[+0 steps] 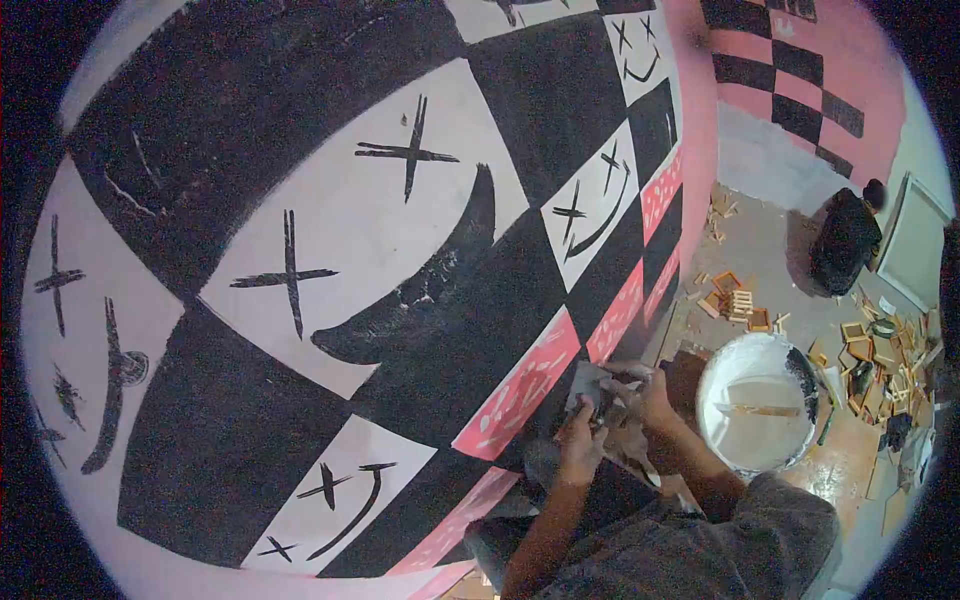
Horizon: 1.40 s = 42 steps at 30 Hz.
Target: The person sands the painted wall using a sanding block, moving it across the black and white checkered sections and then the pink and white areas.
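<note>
My left hand [582, 436] is closed with the thumb up, in front of my body and beside the painted wall [420, 310]. Close to its right, my right hand [650, 398] has its fingers bent inward. Between the two hands is a small light grey piece [590, 378] that looks like a rag or crumpled paper; dim light and blur hide its exact kind. Both hands seem to grip it. To the right of my right hand stands a white bucket [708, 400] with whitish contents and a flat wooden stick [765, 410] lying across the inside.
The wall bears black, white and pink checks with painted cross-eyed smiles. Small wooden frames and sticks [738, 303] lie on the floor, with a larger heap of wood pieces [868, 360] beyond the bucket. A black bag-like bundle [845, 240] sits near a leaning pale panel [915, 240].
</note>
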Each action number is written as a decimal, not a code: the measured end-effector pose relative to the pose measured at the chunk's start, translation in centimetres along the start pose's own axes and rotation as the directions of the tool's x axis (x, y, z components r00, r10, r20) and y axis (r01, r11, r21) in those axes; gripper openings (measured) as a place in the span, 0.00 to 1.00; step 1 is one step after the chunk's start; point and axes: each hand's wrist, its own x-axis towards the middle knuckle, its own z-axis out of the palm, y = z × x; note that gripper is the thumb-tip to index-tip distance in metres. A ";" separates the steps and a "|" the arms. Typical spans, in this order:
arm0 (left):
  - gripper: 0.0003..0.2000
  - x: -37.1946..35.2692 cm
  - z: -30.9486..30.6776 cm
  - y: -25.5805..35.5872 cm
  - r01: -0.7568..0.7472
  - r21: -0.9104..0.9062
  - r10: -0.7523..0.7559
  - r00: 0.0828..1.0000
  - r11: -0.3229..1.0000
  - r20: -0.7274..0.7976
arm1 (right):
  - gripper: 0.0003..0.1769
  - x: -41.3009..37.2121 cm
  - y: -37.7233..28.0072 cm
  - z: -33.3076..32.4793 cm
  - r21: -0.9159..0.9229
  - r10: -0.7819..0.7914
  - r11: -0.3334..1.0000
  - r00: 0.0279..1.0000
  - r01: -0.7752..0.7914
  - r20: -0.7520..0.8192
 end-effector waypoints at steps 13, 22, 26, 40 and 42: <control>0.12 2.2 -2.4 -0.3 -0.005 0.037 0.002 0.997 0.999 0.078 | 0.19 0.4 1.0 1.2 0.083 0.020 0.996 0.992 -0.009 -0.125; 0.20 3.7 -2.5 -2.8 -0.104 0.063 0.090 0.976 0.993 0.197 | 0.16 1.5 0.8 4.3 0.496 0.178 0.861 0.980 -0.110 -0.090; 0.20 4.0 -6.8 -1.2 -0.294 0.442 0.311 0.950 0.848 0.036 | 0.14 4.6 0.7 4.2 0.322 -0.008 0.944 0.981 0.071 -0.192; 0.15 -2.0 -10.5 6.4 -0.575 0.597 0.614 0.771 0.559 0.168 | 0.26 0.0 0.6 9.3 -0.127 -0.249 0.930 0.845 0.345 0.473; 0.10 -0.4 -12.2 5.0 -0.574 0.674 0.663 0.730 0.465 0.165 | 0.31 -0.6 1.7 9.5 -0.113 -0.292 0.925 0.870 0.362 0.398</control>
